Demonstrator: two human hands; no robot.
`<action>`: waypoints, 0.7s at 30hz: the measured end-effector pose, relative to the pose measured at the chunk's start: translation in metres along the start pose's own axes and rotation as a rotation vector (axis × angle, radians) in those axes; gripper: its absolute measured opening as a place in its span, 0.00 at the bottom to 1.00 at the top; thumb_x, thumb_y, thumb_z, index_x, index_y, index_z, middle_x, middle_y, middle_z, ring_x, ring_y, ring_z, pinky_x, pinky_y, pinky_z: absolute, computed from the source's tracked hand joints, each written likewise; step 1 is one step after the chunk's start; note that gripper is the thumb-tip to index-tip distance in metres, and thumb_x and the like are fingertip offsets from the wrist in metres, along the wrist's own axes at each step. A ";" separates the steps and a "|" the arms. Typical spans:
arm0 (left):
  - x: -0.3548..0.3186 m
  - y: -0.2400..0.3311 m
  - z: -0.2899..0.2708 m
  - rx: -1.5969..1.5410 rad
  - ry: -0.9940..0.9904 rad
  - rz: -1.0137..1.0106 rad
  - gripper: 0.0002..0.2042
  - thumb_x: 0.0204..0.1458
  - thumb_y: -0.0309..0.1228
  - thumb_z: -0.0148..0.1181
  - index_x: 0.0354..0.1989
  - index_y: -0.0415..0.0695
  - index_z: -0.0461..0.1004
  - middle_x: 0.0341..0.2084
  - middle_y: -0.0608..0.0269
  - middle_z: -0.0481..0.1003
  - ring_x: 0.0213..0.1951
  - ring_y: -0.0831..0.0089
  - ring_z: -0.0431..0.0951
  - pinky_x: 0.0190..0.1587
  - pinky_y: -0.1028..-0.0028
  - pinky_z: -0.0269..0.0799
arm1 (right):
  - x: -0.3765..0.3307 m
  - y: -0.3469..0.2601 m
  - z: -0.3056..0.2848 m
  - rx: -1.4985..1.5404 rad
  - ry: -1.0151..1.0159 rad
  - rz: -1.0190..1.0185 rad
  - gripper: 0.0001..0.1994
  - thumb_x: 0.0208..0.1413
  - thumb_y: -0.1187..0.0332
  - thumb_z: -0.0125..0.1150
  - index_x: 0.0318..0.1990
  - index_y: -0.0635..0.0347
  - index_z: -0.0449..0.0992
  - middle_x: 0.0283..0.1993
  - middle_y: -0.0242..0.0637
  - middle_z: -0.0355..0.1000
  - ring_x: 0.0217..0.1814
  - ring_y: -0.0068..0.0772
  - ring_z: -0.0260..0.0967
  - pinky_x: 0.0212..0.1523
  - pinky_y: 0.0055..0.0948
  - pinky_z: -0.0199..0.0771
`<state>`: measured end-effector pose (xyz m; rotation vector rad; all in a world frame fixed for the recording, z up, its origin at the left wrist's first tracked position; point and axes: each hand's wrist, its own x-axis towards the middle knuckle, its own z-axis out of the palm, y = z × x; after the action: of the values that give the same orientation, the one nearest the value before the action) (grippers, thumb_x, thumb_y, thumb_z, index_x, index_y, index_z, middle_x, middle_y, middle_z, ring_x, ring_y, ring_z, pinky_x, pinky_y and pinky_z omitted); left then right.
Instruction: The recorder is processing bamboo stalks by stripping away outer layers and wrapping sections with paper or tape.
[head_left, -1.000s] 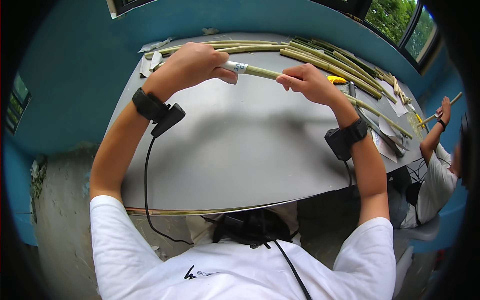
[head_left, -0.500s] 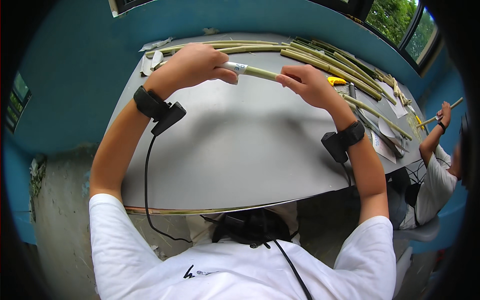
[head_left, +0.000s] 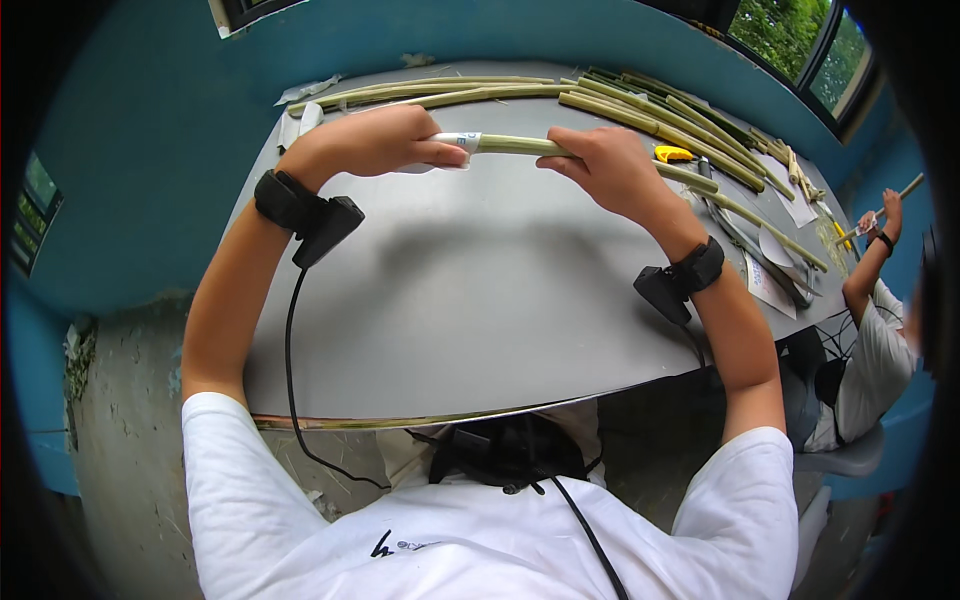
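Observation:
Over the far half of the table, a slim green bamboo pole (head_left: 515, 145) is held crosswise between my hands. My left hand (head_left: 385, 138) is closed round its left part, gripping a white printed sheet (head_left: 462, 142) that is wrapped about the pole. Thumb and fingers of my right hand (head_left: 605, 165) clasp the bare pole farther right, and its end sticks out past that hand. Whatever lies under my left palm is hidden.
Several bamboo poles (head_left: 665, 135) lie along the far edge of the grey table (head_left: 450, 300). A yellow-handled tool (head_left: 674, 154) and a curved blade (head_left: 745, 240) lie at the right. Another person (head_left: 868, 370) holds a pole there. Cables hang from my black wristbands.
The pole has shifted to the right and now reaches past my right hand. My right hand has turned over it and slid slightly left, while my left hand has lowered a little.

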<state>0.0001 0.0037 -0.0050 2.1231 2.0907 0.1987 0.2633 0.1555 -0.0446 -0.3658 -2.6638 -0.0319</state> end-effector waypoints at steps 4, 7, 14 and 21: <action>0.000 -0.013 -0.004 -0.157 -0.086 0.013 0.30 0.59 0.63 0.59 0.34 0.44 0.85 0.17 0.66 0.71 0.20 0.73 0.68 0.24 0.70 0.61 | 0.004 -0.005 0.001 0.009 0.042 -0.022 0.19 0.65 0.49 0.64 0.34 0.56 0.78 0.21 0.39 0.69 0.24 0.44 0.65 0.28 0.42 0.63; 0.001 0.006 0.001 0.257 0.230 0.130 0.30 0.56 0.63 0.62 0.23 0.44 0.80 0.13 0.63 0.69 0.20 0.67 0.73 0.26 0.66 0.67 | 0.001 0.009 -0.002 0.294 -0.167 0.118 0.20 0.69 0.48 0.59 0.36 0.56 0.79 0.19 0.32 0.66 0.21 0.34 0.61 0.26 0.36 0.61; 0.005 -0.005 0.004 0.352 0.398 0.238 0.27 0.53 0.61 0.63 0.27 0.44 0.81 0.14 0.62 0.71 0.21 0.66 0.75 0.26 0.64 0.69 | 0.004 0.019 -0.017 0.819 -0.539 0.334 0.24 0.73 0.46 0.50 0.39 0.58 0.82 0.20 0.22 0.60 0.21 0.18 0.53 0.23 0.28 0.54; -0.001 -0.008 0.001 -0.035 0.006 0.036 0.33 0.63 0.62 0.56 0.26 0.41 0.81 0.15 0.63 0.66 0.19 0.69 0.65 0.24 0.65 0.62 | 0.002 -0.001 -0.012 0.096 -0.091 0.077 0.21 0.67 0.45 0.59 0.36 0.53 0.80 0.19 0.34 0.66 0.22 0.38 0.62 0.27 0.39 0.60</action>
<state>-0.0076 0.0029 -0.0079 2.1438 2.0377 0.2440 0.2664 0.1540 -0.0324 -0.4484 -2.7258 0.1398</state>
